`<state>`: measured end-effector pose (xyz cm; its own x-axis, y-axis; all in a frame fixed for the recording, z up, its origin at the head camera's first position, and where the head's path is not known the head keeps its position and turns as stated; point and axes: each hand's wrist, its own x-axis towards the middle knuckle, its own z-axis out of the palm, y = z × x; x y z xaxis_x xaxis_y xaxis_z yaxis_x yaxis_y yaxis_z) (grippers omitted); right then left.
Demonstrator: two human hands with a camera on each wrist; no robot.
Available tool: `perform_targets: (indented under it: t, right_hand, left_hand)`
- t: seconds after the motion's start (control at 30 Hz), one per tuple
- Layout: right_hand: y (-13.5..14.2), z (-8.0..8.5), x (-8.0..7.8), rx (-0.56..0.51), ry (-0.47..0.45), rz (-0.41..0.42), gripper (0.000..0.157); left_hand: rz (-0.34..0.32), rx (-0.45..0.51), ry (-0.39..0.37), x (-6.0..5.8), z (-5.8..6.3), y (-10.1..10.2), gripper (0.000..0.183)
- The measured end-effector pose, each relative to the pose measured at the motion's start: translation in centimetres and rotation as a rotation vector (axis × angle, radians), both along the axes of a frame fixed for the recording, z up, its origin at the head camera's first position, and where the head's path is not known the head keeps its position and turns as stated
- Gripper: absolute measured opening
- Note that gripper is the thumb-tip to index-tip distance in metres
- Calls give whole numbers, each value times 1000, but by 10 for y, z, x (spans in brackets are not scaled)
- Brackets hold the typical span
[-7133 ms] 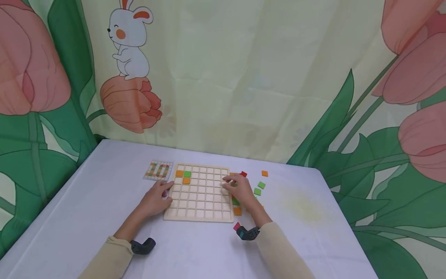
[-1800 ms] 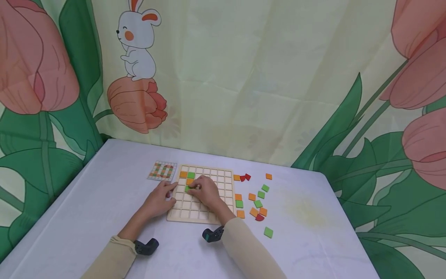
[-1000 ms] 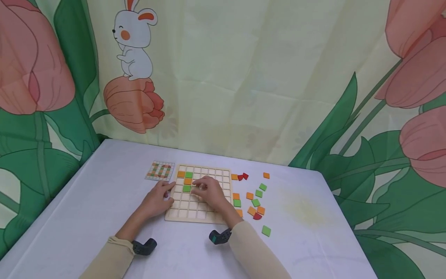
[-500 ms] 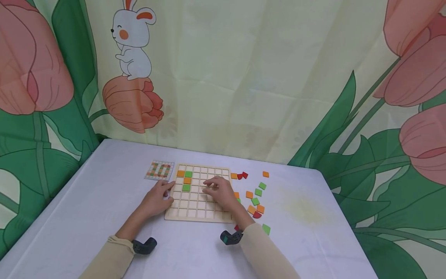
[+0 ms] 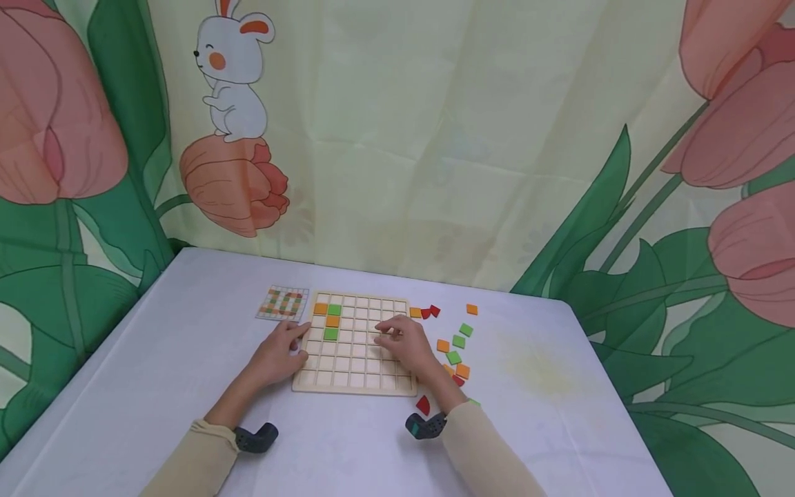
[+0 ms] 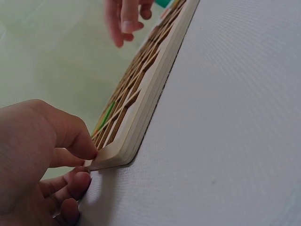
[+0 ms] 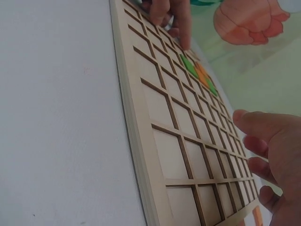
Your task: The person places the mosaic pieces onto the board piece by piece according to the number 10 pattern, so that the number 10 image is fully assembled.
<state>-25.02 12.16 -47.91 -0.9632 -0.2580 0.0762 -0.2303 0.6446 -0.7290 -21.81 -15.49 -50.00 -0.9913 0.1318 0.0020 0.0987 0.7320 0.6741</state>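
Your right hand (image 5: 410,345) hangs over the right part of the wooden grid board (image 5: 357,364), its fingers loosely bent with nothing visible in them. Your left hand (image 5: 273,355) grasps nothing either: its fingers touch the board's left edge. The board lies flat on the desk (image 5: 348,442), with four square tiles in its upper left: an orange tile (image 5: 320,308) in the first column, and a green tile (image 5: 334,310), a second orange tile (image 5: 332,322) and a second green tile (image 5: 331,334) running down the next column.

Watch your right forearm. It passes over the loose pieces, and your sleeve (image 5: 481,442) partly covers a loose green tile (image 5: 475,402), so a low sweep could drag it. The wrist camera (image 5: 425,426) sits near a red quarter-round piece (image 5: 423,405) and might knock it if you drop your wrist.

If your left fingers push unevenly, the board could slide or turn, and a tile that isn't fully seated might ride up. The pattern card (image 5: 282,302) lies just beside the board, so shifting your left hand could nudge it askew. Its print is small, so misjudging a row or column looks like the likeliest slip.
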Motion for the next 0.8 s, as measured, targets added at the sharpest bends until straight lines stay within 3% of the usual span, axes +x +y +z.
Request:
perform_targets:
  t: [0.8]
  right_hand:
    - [39,-7,5,44,-3,-114,21]
  left_hand:
    - [5,9,-7,2,4,0,64]
